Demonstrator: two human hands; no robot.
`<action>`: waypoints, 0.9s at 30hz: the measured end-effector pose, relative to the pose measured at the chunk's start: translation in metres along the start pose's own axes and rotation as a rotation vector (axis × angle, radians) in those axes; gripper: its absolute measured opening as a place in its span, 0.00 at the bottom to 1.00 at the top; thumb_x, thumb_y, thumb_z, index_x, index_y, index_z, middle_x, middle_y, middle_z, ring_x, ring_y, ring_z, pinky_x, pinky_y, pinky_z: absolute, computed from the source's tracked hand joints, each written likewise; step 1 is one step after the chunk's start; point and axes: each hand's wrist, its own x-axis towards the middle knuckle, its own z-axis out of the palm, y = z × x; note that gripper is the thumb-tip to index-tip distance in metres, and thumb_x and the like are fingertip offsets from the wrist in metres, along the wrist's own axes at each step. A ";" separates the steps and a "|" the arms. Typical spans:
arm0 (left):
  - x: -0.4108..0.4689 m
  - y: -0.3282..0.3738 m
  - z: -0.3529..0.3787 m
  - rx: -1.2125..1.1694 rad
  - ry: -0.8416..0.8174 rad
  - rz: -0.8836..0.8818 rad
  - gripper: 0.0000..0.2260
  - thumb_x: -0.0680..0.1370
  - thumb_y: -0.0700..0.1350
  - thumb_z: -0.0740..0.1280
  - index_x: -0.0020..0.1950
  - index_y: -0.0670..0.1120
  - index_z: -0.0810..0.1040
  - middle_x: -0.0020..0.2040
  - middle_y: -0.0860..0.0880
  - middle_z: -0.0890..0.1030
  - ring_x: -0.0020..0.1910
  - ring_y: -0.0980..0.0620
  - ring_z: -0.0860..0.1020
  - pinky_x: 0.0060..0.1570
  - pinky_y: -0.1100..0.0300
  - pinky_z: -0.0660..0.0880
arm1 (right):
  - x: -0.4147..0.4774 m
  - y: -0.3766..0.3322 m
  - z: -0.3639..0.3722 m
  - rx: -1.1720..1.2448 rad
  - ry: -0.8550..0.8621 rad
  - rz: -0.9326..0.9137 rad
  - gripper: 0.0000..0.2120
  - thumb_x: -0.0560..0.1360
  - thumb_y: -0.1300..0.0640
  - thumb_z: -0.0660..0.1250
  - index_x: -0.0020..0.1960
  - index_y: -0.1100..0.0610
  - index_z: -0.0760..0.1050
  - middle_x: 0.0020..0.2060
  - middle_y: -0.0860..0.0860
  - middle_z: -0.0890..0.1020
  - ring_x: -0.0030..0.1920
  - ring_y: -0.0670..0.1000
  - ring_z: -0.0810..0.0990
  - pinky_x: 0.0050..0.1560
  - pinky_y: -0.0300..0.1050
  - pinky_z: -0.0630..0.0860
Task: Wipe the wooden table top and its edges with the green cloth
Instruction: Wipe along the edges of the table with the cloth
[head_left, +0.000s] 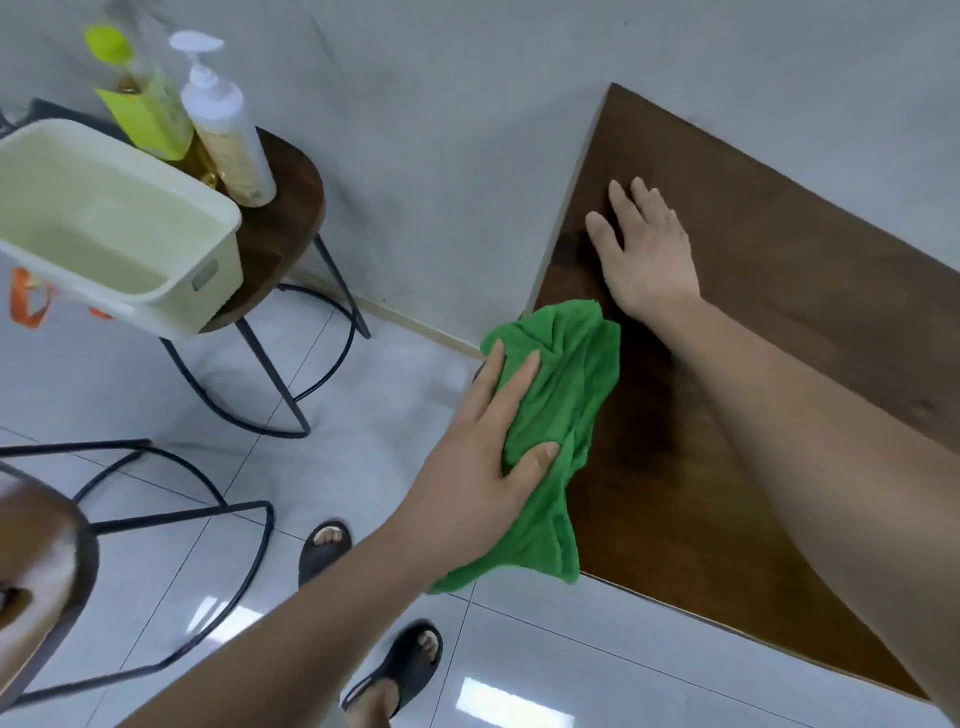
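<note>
The green cloth (558, 415) lies crumpled along the left edge of the dark wooden table top (779, 322), partly hanging over that edge. My left hand (483, 452) presses on the cloth from the side, fingers straight along the edge and thumb on top of the fabric. My right hand (644, 249) rests flat on the table top near its far left corner, fingers spread, holding nothing. A damp darker streak shows on the wood beside the cloth.
A cream plastic basin (104, 228) with water stands on a round wooden stool (280, 218) at the left, with a green bottle (140, 98) and a white pump bottle (228, 124) behind it. Another stool (47, 561) is at lower left. My sandalled feet (400, 670) stand on white tiles.
</note>
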 end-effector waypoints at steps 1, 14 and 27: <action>0.002 0.001 0.000 0.031 -0.002 0.004 0.35 0.87 0.57 0.66 0.88 0.66 0.49 0.87 0.68 0.38 0.86 0.64 0.49 0.80 0.63 0.61 | -0.001 -0.001 0.001 0.003 0.003 0.001 0.36 0.87 0.32 0.46 0.89 0.49 0.55 0.89 0.53 0.53 0.88 0.54 0.48 0.87 0.55 0.45; 0.208 0.011 -0.014 -0.015 -0.093 -0.053 0.37 0.87 0.53 0.66 0.90 0.59 0.47 0.90 0.56 0.39 0.88 0.53 0.52 0.82 0.56 0.57 | -0.004 0.007 -0.003 0.501 0.261 0.083 0.28 0.91 0.40 0.46 0.86 0.49 0.65 0.85 0.45 0.66 0.85 0.40 0.57 0.86 0.47 0.54; 0.407 0.032 -0.027 0.058 -0.085 -0.052 0.37 0.88 0.52 0.65 0.91 0.53 0.47 0.90 0.48 0.40 0.89 0.47 0.50 0.83 0.55 0.52 | 0.008 0.013 0.005 0.368 0.219 0.046 0.28 0.92 0.41 0.47 0.88 0.50 0.60 0.87 0.47 0.61 0.87 0.43 0.53 0.87 0.52 0.54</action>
